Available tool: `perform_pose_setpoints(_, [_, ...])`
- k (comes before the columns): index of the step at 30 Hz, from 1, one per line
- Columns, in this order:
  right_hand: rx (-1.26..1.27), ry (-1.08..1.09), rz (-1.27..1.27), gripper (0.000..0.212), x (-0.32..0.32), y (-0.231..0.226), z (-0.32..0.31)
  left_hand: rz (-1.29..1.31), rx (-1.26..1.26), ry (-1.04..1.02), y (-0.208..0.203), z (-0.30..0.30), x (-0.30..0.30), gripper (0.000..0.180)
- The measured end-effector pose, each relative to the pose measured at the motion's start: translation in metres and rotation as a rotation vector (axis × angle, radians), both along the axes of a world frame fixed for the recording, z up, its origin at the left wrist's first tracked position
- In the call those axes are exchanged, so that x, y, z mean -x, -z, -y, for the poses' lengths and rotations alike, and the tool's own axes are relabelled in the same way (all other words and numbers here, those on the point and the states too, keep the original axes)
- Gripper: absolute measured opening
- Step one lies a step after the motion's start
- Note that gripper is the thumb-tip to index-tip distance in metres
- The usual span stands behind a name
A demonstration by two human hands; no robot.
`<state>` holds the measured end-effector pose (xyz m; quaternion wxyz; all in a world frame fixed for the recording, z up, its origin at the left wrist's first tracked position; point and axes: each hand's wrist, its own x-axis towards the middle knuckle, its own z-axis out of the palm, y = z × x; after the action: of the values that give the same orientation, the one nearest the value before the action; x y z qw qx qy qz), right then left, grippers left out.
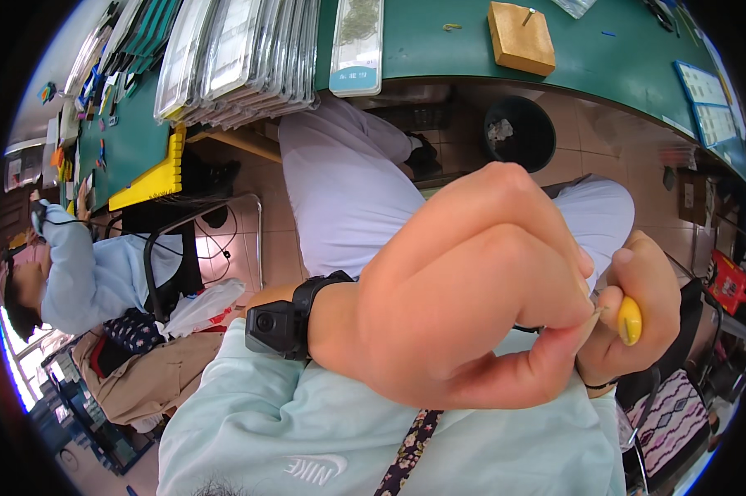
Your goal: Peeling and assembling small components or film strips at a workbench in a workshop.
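Raised close in front of my chest, my left hand (pixel 464 289) has its thumb and forefinger pinched together. A thin, pale tip shows at that pinch, too small to name. My right hand (pixel 650 289) is closed just beyond the left fingertips, nearly touching them. From its curled fingers sticks out a glossy yellow rounded piece (pixel 630 321), perhaps the end of a handle; the rest of it is hidden. A black strap with a small camera (pixel 275 329) sits on my left wrist.
On the green table (pixel 431 54) are a wooden block (pixel 521 40) with a metal pin, stacked clear plastic cases (pixel 236 62) and a flat package (pixel 357 50). A dark bin (pixel 519 136) stands below. Another person (pixel 112 264) sits at the left, near a yellow tray (pixel 150 183).
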<state>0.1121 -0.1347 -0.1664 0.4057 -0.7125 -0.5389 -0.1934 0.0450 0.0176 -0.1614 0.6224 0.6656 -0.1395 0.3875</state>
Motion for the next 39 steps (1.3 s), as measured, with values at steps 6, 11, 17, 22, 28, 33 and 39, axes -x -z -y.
perform_pose_setpoints(6, [0.003, 0.032, 0.107, 0.035, -0.001, 0.0, -0.005, 0.017, -0.025, -0.073, -0.003, 0.004, 0.002, 0.019])
perform_pose_setpoints(11, [0.027, 0.057, 0.112, 0.035, 0.001, -0.002, -0.006, 0.078, -0.114, -0.147, -0.002, 0.005, -0.002, 0.017])
perform_pose_setpoints(17, [0.039, 0.049, 0.076, 0.035, 0.002, -0.004, -0.005, 0.14, -0.136, -0.21, 0.001, 0.006, -0.005, 0.018])
perform_pose_setpoints(22, [0.1, 0.016, 0.065, 0.036, -0.001, -0.006, -0.006, 0.15, -0.148, -0.21, 0.001, 0.005, -0.004, 0.019])
perform_pose_setpoints(28, [0.021, 0.069, 0.154, 0.038, 0.0, -0.006, -0.007, -0.047, -0.364, -0.143, -0.012, -0.007, 0.012, 0.018])
perform_pose_setpoints(33, [0.098, 0.086, 0.141, 0.036, 0.0, -0.009, -0.008, -0.062, -0.392, -0.213, -0.008, -0.007, 0.014, 0.016])
perform_pose_setpoints(39, [0.103, 0.37, -0.016, 0.025, 0.005, 0.003, -0.013, -0.087, -0.341, -0.019, -0.008, -0.011, 0.015, 0.019])
